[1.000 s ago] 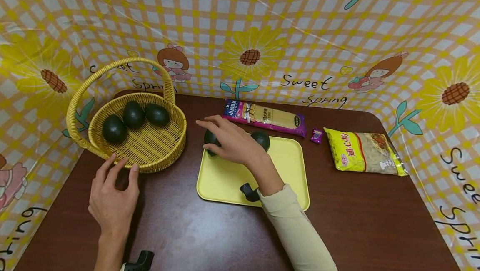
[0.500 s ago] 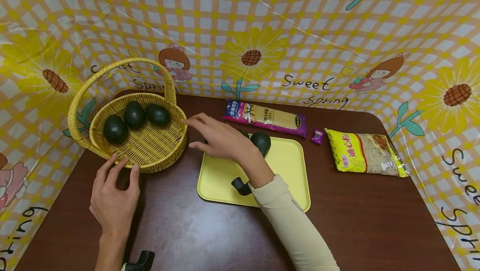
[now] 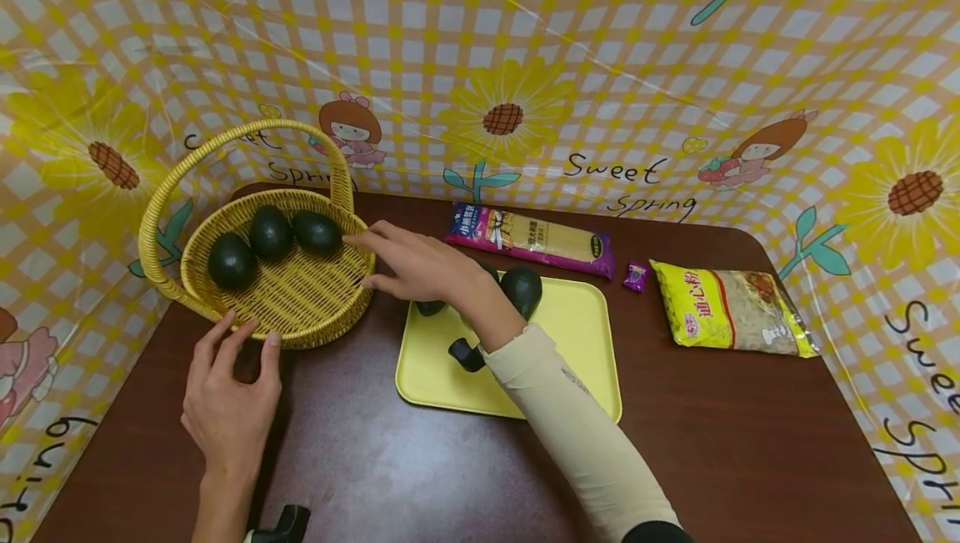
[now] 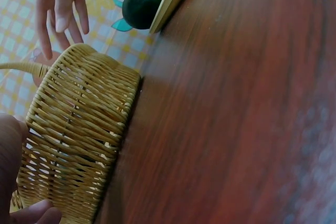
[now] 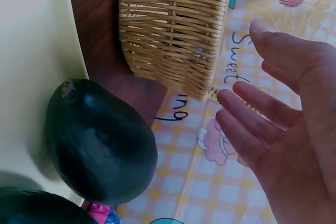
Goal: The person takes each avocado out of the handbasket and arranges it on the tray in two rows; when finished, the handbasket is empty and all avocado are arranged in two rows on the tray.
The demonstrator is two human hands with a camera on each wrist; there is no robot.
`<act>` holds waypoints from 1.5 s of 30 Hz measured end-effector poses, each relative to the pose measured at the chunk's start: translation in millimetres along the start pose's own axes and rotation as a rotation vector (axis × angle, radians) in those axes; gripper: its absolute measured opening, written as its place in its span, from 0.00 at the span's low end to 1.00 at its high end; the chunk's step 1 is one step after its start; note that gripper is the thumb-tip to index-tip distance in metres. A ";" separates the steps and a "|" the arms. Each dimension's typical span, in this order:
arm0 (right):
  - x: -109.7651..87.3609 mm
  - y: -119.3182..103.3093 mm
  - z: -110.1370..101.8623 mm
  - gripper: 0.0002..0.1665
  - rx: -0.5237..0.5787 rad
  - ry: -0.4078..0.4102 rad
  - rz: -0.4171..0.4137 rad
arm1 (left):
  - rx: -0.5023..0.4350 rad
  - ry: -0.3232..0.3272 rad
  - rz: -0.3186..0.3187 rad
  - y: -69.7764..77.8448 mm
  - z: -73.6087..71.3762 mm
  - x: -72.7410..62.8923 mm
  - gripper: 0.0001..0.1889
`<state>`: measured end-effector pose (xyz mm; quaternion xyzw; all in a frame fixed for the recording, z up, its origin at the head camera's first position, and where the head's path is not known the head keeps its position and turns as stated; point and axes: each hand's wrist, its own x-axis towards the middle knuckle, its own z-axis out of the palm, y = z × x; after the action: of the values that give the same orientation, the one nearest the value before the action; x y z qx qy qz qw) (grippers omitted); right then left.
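Three dark green avocados [image 3: 271,233] lie in the back and left part of a yellow wicker basket [image 3: 330,319] with a tall arched handle. My left hand [image 3: 231,397] rests its fingertips at the basket's front rim, its fingers loosely bent. Above the basket's right rim hovers my right hand [image 3: 427,272], holding nothing, its fingers extended and spread. In the right wrist view, a gap shows between this hand and the basket. Beneath and behind the right hand, more avocados [image 3: 521,291] lie on a yellow tray [image 3: 555,376], some partly hidden by the hand and forearm.
Behind the tray lies a purple-edged pack of noodles [image 3: 532,238]. A small purple wrapped piece [image 3: 634,277] sits to its right, then a yellow bag of pasta [image 3: 731,308]. A checked, flowered cloth [image 3: 600,93] rises behind the brown table [image 3: 735,443].
My right hand has moved left from over the tray's avocado to above the basket's right rim, its fingers empty. My left hand has stayed at the basket's front rim.
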<state>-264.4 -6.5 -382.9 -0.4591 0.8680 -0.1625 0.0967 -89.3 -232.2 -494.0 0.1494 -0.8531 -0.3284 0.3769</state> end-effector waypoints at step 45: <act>104.1 -2.0 -1.9 0.40 -0.112 -0.283 0.139 | 0.060 0.000 0.001 0.2 1.2 -1.0 0.18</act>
<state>-321.7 -93.4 -382.4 -0.4211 0.8830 -0.0404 0.2033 -89.5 -231.0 -495.1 0.1602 -0.8626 -0.3026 0.3725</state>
